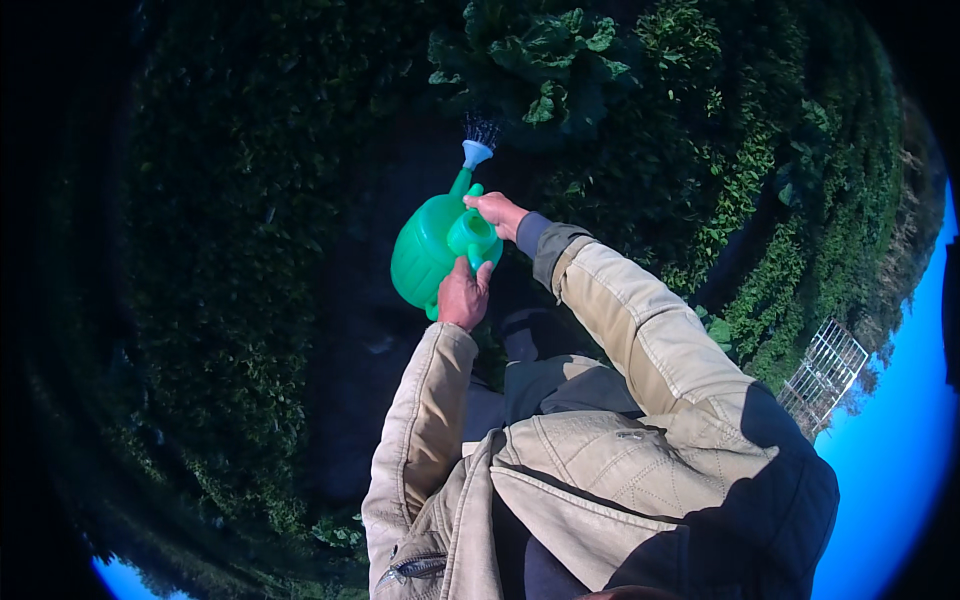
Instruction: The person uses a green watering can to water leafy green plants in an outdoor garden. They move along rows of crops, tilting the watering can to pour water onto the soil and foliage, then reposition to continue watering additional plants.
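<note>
A green plastic watering can [424, 251] with a pale spray rose [477, 152] is held out in front of me, tilted, its spout pointing away. Water drops [482, 129] spray from the rose beside a large crinkly-leaved plant [551, 71], which looks like a cabbage. My left hand [463, 296] grips the near side of the can, by the handle below the round filling opening. On the far side, near the base of the spout, my right hand [496, 211] holds the can; some of its fingers are hidden.
Dense leafy plants [225, 300] grow on the left, with more green rows [739, 180] on the right. Dark, shaded ground [360, 360] lies between them. A white metal lattice frame [825, 367] stands at the far right. My shoe [519, 336] shows below the can.
</note>
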A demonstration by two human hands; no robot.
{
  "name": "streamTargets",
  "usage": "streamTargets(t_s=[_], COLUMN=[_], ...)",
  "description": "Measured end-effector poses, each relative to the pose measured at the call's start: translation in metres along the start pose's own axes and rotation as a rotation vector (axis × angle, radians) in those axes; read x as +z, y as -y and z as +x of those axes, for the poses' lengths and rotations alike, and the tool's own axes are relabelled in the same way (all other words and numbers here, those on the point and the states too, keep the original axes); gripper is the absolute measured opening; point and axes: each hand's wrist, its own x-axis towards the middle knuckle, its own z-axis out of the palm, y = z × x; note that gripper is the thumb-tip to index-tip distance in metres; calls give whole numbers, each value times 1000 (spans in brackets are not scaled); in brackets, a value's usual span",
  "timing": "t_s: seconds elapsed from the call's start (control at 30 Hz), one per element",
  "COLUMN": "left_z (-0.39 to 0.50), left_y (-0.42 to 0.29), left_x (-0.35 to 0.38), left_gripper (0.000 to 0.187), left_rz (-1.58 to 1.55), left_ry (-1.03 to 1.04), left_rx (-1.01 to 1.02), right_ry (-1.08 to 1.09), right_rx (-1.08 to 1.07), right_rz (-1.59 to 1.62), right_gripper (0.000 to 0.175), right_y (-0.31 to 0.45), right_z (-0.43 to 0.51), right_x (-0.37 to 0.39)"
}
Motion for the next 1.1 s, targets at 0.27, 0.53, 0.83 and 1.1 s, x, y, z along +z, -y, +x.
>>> streamTargets(t_s=[0.27,0.53,0.83,1.1], left_z=[19,33,41,42], left_y=[-15,-40,-53,-65], left_x=[-12,-24,-69,-101], left_gripper=[47,45,45,47], left_rz=[68,19,28,163], left_ry=[9,-29,-116,-181], left_rx=[36,43,6,75], right_ry=[-42,-27,102,148], right_rx=[-5,-34,-32,-81], right_rz=[36,-26,8,68], right_gripper=[33,41,36,31], right_y=[12,35,85,106], right_z=[8,22,7,6], right_x=[-1,-10,45,70])
